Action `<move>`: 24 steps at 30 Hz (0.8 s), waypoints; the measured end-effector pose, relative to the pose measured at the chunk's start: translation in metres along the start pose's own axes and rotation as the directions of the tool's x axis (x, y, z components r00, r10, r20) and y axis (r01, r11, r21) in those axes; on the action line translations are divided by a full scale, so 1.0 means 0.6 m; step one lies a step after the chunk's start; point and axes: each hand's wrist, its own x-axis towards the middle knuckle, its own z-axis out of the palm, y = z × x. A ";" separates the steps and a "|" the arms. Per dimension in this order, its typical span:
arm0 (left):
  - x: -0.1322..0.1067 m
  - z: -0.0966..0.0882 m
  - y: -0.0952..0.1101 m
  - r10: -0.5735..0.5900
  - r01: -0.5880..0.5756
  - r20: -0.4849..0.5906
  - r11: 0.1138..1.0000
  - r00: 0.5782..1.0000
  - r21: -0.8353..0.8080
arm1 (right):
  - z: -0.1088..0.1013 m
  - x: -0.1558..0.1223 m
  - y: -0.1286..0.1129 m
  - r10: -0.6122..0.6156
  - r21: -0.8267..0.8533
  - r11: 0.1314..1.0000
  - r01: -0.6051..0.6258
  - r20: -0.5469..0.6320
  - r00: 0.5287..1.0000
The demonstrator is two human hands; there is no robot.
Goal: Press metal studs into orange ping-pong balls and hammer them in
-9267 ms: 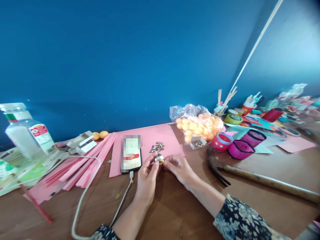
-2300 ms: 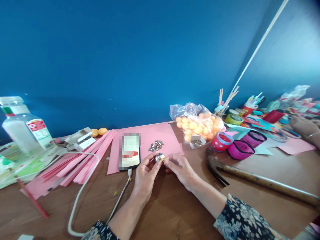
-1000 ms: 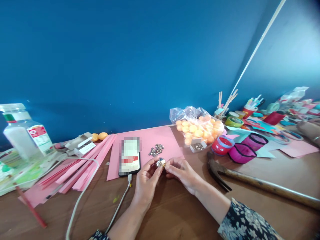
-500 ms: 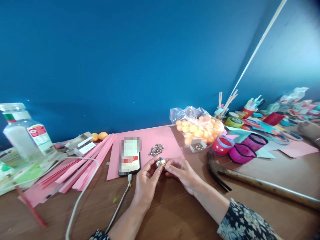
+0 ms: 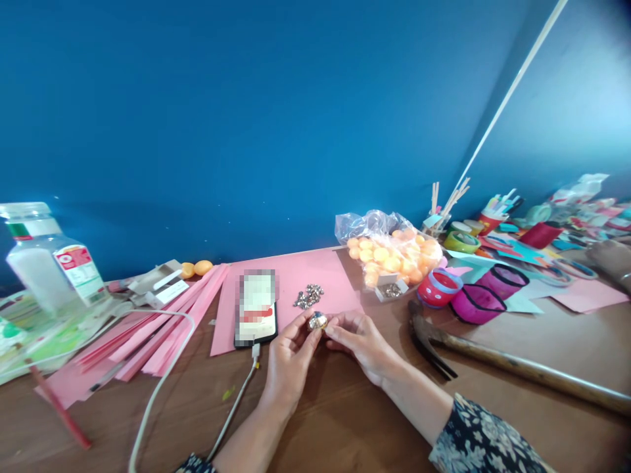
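Observation:
A small ball covered in shiny silver studs (image 5: 317, 321) is held between both my hands above the brown table (image 5: 345, 420). My left hand (image 5: 289, 358) pinches it from the left with thumb and fingers. My right hand (image 5: 361, 343) has its fingertips pressed against the ball's right side. Just beyond lies a small heap of loose silver studs (image 5: 308, 296) on a pink paper sheet (image 5: 290, 279). A phone (image 5: 256, 307) with a white cable (image 5: 162, 387) lies on the sheet's left part.
A bag of orange balls (image 5: 389, 249) and a small box of studs (image 5: 392, 288) sit behind to the right. A hammer (image 5: 503, 362) lies at right. Red and magenta cups (image 5: 461, 294), pink paper strips (image 5: 148, 328), a plastic bottle (image 5: 44, 259) and another person's arm (image 5: 614, 259) are around.
Hardly anything differs: both hands stay on the studded ball at the same spot, with only slight finger and camera shifts.

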 end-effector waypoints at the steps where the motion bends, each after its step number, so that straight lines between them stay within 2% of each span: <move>1: 0.000 0.000 0.000 0.000 0.000 0.003 1.000 1.000 0.002 | 0.001 0.000 0.000 -0.003 -0.002 1.000 0.003 -0.004 1.000; 8: -0.002 0.000 0.000 0.028 -0.027 -0.012 0.998 1.000 0.051 | 0.005 0.000 -0.001 -0.091 -0.004 0.996 0.091 -0.004 0.996; 18: -0.003 -0.001 0.000 0.029 -0.031 0.021 0.996 0.999 0.081 | 0.008 0.000 -0.003 -0.102 -0.025 0.994 0.102 -0.014 0.995; 24: -0.002 0.001 -0.005 0.034 -0.033 0.020 0.999 0.999 -0.028 | 0.010 -0.002 -0.003 -0.122 0.007 0.992 0.122 0.025 0.992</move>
